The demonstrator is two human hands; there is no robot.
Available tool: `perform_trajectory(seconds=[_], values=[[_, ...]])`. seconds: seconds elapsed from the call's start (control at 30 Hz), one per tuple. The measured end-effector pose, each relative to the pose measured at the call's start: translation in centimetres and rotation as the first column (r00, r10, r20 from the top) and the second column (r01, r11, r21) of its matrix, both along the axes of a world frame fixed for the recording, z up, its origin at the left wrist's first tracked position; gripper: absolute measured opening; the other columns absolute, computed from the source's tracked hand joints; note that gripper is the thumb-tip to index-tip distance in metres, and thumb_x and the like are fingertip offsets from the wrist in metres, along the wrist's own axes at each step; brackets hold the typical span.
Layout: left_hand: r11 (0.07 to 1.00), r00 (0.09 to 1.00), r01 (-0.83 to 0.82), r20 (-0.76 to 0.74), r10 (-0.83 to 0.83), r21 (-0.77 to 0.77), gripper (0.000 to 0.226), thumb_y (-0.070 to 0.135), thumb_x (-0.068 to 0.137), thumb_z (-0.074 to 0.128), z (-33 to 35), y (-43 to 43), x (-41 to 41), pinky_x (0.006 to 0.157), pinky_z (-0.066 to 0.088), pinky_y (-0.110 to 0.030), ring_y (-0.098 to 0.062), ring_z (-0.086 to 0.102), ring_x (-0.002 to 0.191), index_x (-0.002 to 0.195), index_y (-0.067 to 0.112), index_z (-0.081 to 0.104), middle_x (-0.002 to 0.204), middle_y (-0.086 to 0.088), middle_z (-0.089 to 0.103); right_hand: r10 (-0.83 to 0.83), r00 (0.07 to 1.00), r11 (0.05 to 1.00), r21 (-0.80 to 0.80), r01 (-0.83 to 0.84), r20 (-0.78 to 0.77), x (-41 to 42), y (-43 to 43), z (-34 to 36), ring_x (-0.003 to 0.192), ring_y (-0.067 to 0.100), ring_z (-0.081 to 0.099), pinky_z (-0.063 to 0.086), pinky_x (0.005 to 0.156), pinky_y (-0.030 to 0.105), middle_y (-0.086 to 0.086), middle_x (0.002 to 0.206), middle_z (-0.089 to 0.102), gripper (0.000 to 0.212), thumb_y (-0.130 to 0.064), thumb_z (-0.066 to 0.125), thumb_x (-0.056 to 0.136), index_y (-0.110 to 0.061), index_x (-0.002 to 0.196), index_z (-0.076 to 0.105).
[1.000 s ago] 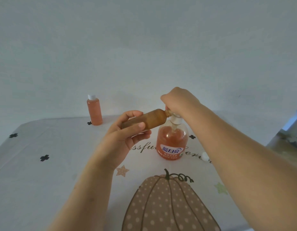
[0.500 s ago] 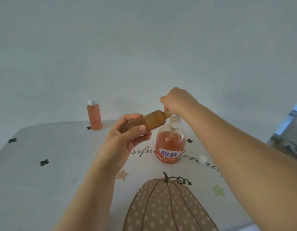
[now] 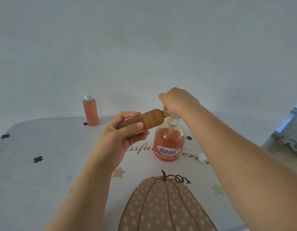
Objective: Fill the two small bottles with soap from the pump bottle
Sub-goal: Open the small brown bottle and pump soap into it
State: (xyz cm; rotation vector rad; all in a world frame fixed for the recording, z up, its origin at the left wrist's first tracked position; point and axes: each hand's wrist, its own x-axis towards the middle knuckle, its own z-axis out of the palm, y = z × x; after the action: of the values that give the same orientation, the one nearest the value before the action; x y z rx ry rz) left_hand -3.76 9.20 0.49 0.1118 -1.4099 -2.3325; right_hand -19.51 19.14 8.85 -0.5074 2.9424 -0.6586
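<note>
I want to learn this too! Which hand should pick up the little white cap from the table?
Probably the right hand: the small white cap lies on its side, beside that forearm. The left hand grips the tilted small brown bottle at the orange pump bottle's nozzle.

Pump bottle on tabletop, under right hand. Small bottle sideways in left hand, mouth at pump spout. Capped bottle upright, behind-left of left hand, well apart. Cap on tabletop beside right forearm.
</note>
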Motion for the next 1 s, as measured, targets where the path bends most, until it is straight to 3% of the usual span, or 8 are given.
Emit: perform_trajectory(seconds=[0.1, 0.23, 0.4, 0.57, 0.83, 1.0], values=[[1.0, 1.0, 0.007, 0.002, -0.007, 0.003, 0.028, 0.001, 0.07, 0.069, 0.1, 0.2, 0.2, 0.069, 0.059, -0.03, -0.03, 0.07, 0.075, 0.095, 0.014, 0.069, 0.093, -0.014, 0.072, 0.003, 1.0, 1.0, 0.011, -0.003, 0.009, 0.3, 0.2, 0.1, 0.062, 0.022, 0.053, 0.036, 0.059, 0.027, 0.003, 0.077, 0.068, 0.034, -0.02, 0.044, 0.09, -0.013, 0.098, 0.076], [1.0, 1.0, -0.005, -0.022, 0.005, 0.001, 0.028, 0.001, 0.07, 0.071, 0.4, 0.5, 0.5, 0.07, 0.059, -0.031, -0.031, 0.07, 0.076, 0.095, 0.014, 0.069, 0.095, -0.015, 0.072, 0.02, 1.0, 0.999, 0.028, -0.021, 0.017, 0.2, 0.1, 0.3, 0.065, 0.022, 0.058, 0.042, 0.065, 0.028, 0.005, 0.091, 0.076, 0.031, -0.015, 0.048, 0.089, -0.012, 0.1, 0.077], [1.0, 0.998, -0.012, -0.059, 0.013, 0.006, 0.029, 0.002, 0.07, 0.072, 0.6, 1.0, 0.6, 0.071, 0.058, -0.031, -0.031, 0.07, 0.076, 0.097, 0.013, 0.069, 0.095, -0.017, 0.07, 0.002, 1.0, 0.999, 0.034, -0.001, -0.031, 0.0, 0.0, 1.4, 0.065, 0.022, 0.061, 0.041, 0.06, 0.027, 0.003, 0.083, 0.071, 0.03, -0.024, 0.048, 0.092, -0.014, 0.095, 0.076], [1.0, 0.999, -0.014, -0.042, 0.015, 0.002, 0.032, 0.004, 0.072, 0.071, 0.6, 0.6, 0.3, 0.072, 0.058, -0.031, -0.03, 0.069, 0.076, 0.103, 0.011, 0.066, 0.092, -0.014, 0.07, -0.006, 1.0, 1.0, 0.026, 0.006, 0.011, -0.2, -0.6, 1.0, 0.063, 0.022, 0.063, 0.044, 0.065, 0.028, 0.005, 0.072, 0.07, 0.033, -0.024, 0.047, 0.091, -0.013, 0.096, 0.078], [0.999, 1.0, -0.013, -0.016, 0.013, -0.03, 0.028, 0.003, 0.07, 0.07, 0.0, 0.2, 0.0, 0.071, 0.058, -0.031, -0.029, 0.067, 0.073, 0.096, 0.013, 0.068, 0.093, -0.011, 0.069, 0.011, 1.0, 0.999, -0.04, -0.011, 0.003, -1.1, -0.2, -1.0, 0.065, 0.024, 0.058, 0.041, 0.065, 0.03, 0.005, 0.085, 0.074, 0.031, -0.024, 0.049, 0.087, -0.011, 0.095, 0.076], [0.999, 1.0, -0.015, -0.014, 0.014, -0.048, 0.026, 0.003, 0.07, 0.07, 0.0, -0.1, -0.2, 0.069, 0.057, -0.03, -0.028, 0.067, 0.072, 0.093, 0.015, 0.068, 0.093, -0.011, 0.068, 0.013, 1.0, 0.997, -0.074, -0.013, 0.004, -1.3, -0.4, -1.3, 0.063, 0.024, 0.055, 0.041, 0.064, 0.03, 0.005, 0.078, 0.069, 0.032, -0.023, 0.051, 0.085, -0.01, 0.097, 0.077]])
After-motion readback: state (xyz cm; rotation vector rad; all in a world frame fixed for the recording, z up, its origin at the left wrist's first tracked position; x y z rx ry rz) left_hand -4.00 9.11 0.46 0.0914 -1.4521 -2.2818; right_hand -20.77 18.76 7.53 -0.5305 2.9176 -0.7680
